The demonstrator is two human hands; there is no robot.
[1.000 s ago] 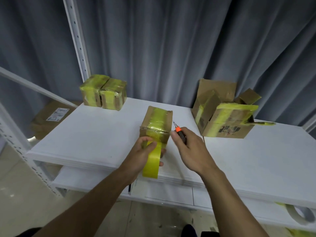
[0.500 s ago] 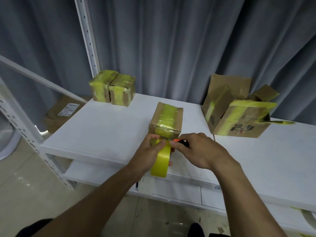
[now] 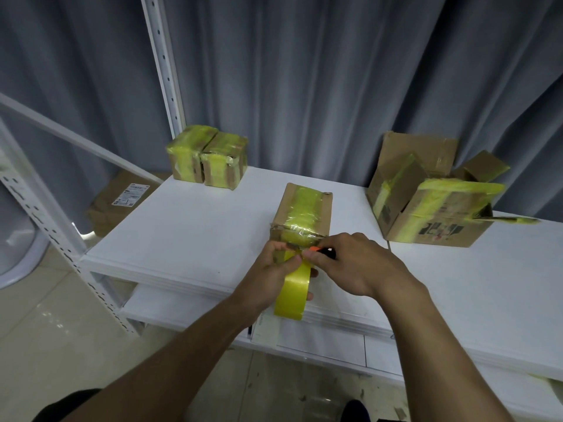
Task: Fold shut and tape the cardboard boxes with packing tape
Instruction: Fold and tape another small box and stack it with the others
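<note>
1. the small cardboard box (image 3: 304, 211) stands on the white table (image 3: 189, 233) near its front edge, flaps closed. a band of yellow tape runs along its top and down its near face.
2. the tape roll (image 3: 294, 295) hangs just off the table's front edge, below the box's near face. a strip runs from the roll up to the box.
3. left hand (image 3: 271, 278): fingers curled round the roll, thumb pressed on the strip at the top of the roll.
4. right hand (image 3: 356, 266): fingers curled round a small cutter (image 3: 324, 251) with an orange and black body. its tip meets the strip just below the box; the blade is too small to make out.
5. the fingertips of both hands meet over the strip.
6. back left: two taped boxes (image 3: 207, 158) stand side by side, touching, close to the grey curtain (image 3: 304, 71).
7. right: a larger open box (image 3: 426, 208), flaps raised and streaked with yellow tape, stands well apart from the small box.
8. a labelled carton (image 3: 122, 202) lies on the floor left of the table.
</note>
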